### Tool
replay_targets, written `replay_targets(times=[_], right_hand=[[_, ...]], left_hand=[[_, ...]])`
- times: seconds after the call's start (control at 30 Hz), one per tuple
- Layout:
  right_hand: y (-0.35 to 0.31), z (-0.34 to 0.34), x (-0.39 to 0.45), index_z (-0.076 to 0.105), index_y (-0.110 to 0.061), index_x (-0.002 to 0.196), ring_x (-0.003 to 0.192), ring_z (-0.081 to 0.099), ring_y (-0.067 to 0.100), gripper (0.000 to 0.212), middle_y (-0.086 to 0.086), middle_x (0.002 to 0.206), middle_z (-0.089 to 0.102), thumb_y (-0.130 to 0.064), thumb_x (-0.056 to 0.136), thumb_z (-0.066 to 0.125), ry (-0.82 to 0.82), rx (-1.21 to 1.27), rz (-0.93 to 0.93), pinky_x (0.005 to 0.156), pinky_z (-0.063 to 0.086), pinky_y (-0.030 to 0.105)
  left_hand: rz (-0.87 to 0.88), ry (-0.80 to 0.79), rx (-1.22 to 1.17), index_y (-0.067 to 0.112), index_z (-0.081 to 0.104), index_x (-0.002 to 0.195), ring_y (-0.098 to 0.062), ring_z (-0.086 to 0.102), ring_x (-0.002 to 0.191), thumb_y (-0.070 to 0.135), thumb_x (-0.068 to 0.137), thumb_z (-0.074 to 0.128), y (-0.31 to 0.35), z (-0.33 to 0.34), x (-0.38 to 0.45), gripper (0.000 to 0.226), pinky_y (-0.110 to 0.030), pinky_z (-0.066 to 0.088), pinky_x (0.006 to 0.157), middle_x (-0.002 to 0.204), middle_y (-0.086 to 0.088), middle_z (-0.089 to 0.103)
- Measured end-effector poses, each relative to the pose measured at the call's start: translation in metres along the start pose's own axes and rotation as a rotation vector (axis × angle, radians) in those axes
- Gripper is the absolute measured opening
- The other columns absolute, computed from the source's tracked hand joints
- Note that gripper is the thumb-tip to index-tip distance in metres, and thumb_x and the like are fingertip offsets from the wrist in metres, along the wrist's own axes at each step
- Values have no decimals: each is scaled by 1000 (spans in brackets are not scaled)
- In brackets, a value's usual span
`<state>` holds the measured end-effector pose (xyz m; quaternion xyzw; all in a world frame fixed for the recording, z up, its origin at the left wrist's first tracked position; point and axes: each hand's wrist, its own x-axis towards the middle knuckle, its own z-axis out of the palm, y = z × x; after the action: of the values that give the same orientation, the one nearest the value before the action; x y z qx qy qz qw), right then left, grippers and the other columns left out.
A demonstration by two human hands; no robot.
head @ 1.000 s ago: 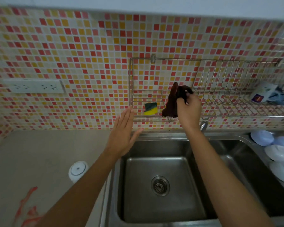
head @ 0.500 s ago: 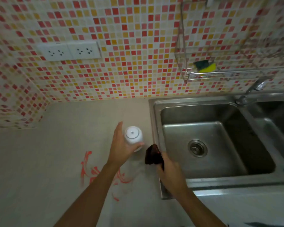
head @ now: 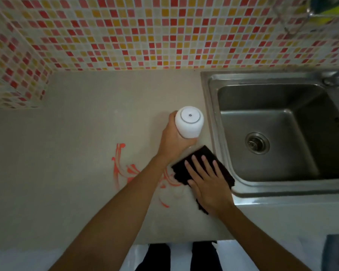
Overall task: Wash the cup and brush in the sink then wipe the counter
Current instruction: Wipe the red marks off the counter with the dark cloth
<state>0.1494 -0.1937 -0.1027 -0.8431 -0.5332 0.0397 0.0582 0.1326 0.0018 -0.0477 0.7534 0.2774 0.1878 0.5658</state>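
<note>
Wiping now begun: right hand (head: 209, 182), a second ago lifting the dark brown folded cloth (head: 200, 163) off the rack, pressed flat on it beside orange smears (head: 123, 167) on beige counter (head: 67, 153); left hand (head: 174, 143) gripping inverted white cup (head: 189, 122), raised clear.

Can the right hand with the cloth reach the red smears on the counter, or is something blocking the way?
Probably yes. The right hand presses the dark cloth flat beside the red smears; only the left forearm crosses above some of them.
</note>
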Motion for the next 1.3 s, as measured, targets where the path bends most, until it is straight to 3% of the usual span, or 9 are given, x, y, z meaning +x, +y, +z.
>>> replay_targets(times=[0.23, 0.37, 0.47, 0.67, 0.77, 0.93, 1.03, 1.17, 1.3], right_hand=[[-135, 17, -8, 28, -40, 146, 142, 26, 30, 49, -5, 155, 28, -49, 98, 32, -52, 72, -341, 109, 19, 58], [-110, 16, 113, 31, -41, 145, 143, 24, 31, 47, -4, 155, 30, -45, 99, 28, 17, 13, -81, 113, 15, 59], [-77, 13, 112, 22, -39, 148, 145, 19, 29, 49, -2, 158, 22, -45, 99, 20, 37, -30, 114, 115, 10, 54], [-170, 16, -3, 26, -38, 147, 143, 22, 35, 54, 2, 157, 24, -45, 95, 36, -45, 61, -82, 111, 20, 60], [-174, 24, 91, 28, -42, 145, 143, 20, 34, 49, -1, 156, 26, -48, 97, 33, -5, 111, -150, 113, 12, 61], [-105, 18, 226, 17, -45, 147, 146, 9, 28, 49, -5, 159, 15, -50, 99, 20, -21, 50, 156, 114, 1, 57], [-101, 17, 161, 22, -40, 148, 145, 17, 30, 50, 1, 158, 21, -45, 99, 24, 68, 16, 177, 116, 10, 54], [-164, 15, 25, 23, -40, 148, 142, 24, 34, 53, 3, 157, 25, -46, 95, 33, -53, 29, -19, 111, 19, 58], [-165, 22, 103, 27, -44, 145, 139, 30, 32, 50, 1, 153, 32, -52, 96, 32, -37, 47, -112, 112, 14, 59]], left_hand=[[58, 278, -12, 24, 31, 138, 4, 53, 113, 24, 60, 90, 23, -104, -19, 98, -21, 48, 93, 125, 17, 51], [66, 356, 115, 26, 27, 139, 4, 51, 116, 30, 60, 90, 10, -166, -40, 101, -29, 49, 96, 131, 15, 48], [49, 401, 117, 26, 29, 137, 5, 52, 115, 27, 61, 90, -4, -195, -51, 98, -32, 49, 98, 127, 19, 50], [7, 425, 95, 26, 28, 138, 8, 52, 112, 25, 61, 89, -19, -218, -57, 98, -32, 49, 97, 121, 30, 48], [11, 435, 122, 22, 28, 139, 7, 52, 113, 26, 63, 89, -19, -220, -54, 98, -32, 49, 98, 124, 23, 48], [39, 452, 161, 18, 27, 140, 2, 52, 118, 24, 64, 88, -19, -234, -56, 97, -30, 49, 98, 134, 10, 48], [42, 476, 148, 18, 28, 139, 3, 52, 117, 22, 64, 88, -24, -245, -59, 96, -27, 48, 98, 131, 12, 49], [26, 506, 105, 23, 29, 136, 6, 52, 115, 22, 64, 88, -34, -249, -55, 94, -27, 48, 98, 125, 22, 49], [13, 498, 102, 17, 28, 138, 6, 52, 114, 23, 63, 89, -39, -240, -43, 96, -27, 49, 97, 126, 19, 50]])
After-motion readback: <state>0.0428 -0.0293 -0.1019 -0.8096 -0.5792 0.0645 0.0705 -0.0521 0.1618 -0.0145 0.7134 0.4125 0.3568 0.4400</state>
